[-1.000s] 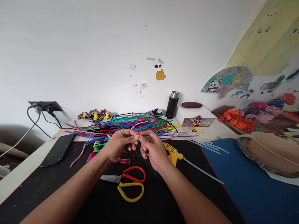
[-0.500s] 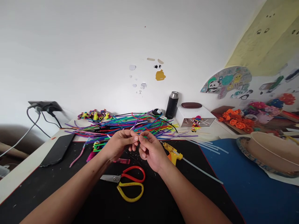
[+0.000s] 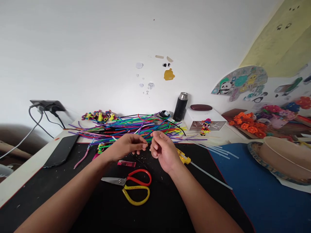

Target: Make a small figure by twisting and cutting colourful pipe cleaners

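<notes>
My left hand (image 3: 130,145) hovers over the near edge of a heap of coloured pipe cleaners (image 3: 116,127). Its thumb and fingers are pinched together, and whatever may be between them is too small to make out. A small gap separates it from my right hand (image 3: 163,150), whose fingers are curled in with the thumb against them; its contents, if any, are hidden. Below the hands lie a pink lighter (image 3: 126,163) and scissors (image 3: 137,187) with one red and one yellow handle. A yellow glue gun (image 3: 184,158) with a long glue stick is partly behind my right wrist.
A phone (image 3: 60,151) lies at the left. Several small pipe-cleaner figures (image 3: 99,116) stand by the wall, and another figure (image 3: 206,127) is before a white box (image 3: 194,119). A black flask (image 3: 180,106) stands beside it. Clear glue sticks (image 3: 218,151) and a bowl (image 3: 284,158) are at right.
My hands have parted from fingertip contact, the right one moving to the right with its fingers curled. The view has shifted slightly, and more of the lighter shows.
</notes>
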